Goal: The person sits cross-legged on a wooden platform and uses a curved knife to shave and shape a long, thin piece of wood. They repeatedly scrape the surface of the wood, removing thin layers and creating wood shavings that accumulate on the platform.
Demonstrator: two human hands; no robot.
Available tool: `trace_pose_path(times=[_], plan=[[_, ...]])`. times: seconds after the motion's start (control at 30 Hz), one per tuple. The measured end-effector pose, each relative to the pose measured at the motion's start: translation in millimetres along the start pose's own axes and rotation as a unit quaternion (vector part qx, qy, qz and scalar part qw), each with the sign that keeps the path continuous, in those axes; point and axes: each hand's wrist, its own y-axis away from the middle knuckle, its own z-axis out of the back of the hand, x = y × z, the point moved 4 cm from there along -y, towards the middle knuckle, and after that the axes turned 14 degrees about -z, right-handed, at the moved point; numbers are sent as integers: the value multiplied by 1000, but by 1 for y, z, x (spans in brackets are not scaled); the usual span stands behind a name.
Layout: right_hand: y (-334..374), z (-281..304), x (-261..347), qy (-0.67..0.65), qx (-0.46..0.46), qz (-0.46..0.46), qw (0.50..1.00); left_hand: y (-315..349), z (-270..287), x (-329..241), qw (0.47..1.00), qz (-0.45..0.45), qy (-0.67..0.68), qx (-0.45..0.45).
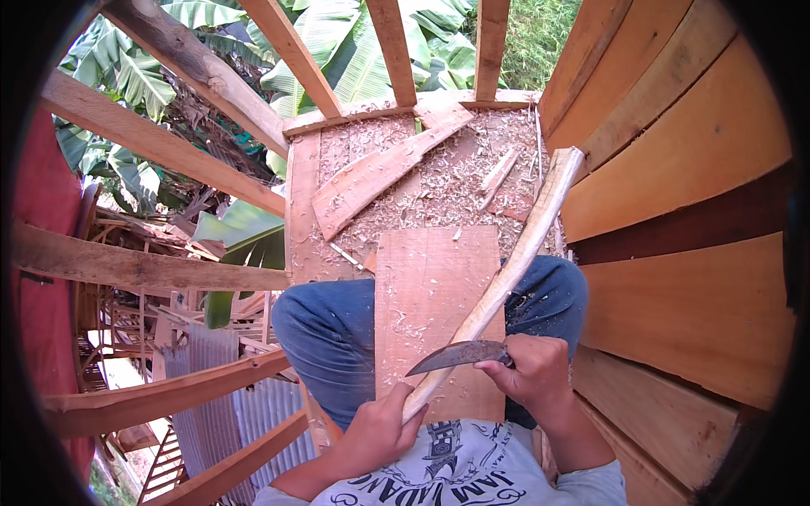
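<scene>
A long, slightly curved stick of pale, peeled wood (515, 261) slants across my lap, its far end up by the right wall. My left hand (377, 432) is closed around its near end. In my right hand (531, 368) is the handle of a knife (456, 356) with a dark, curved blade. That blade lies across the stick a little above my left hand, its tip pointing left. Under the stick a flat wooden board (434, 278) rests between my legs, with a few shavings on it.
Wood shavings (380, 202) cover the floor ahead. A tapered plank (380, 177) and a small offcut (499, 175) lie among them. A plank wall (675, 177) closes the right side; spaced wooden rails (160, 257) run along the left. Beyond are banana leaves (337, 59) and corrugated sheets (219, 371).
</scene>
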Motion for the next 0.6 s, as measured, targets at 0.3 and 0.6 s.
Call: trace_pose_path(times=[0.3,0.6], plan=[[-2,-4,12,-35,81,40,995,-7,3,-3,1000,-13,2,3],[3,-14,10,-53,82,67,993,-6,1,-1,1000,-2,5,-3]])
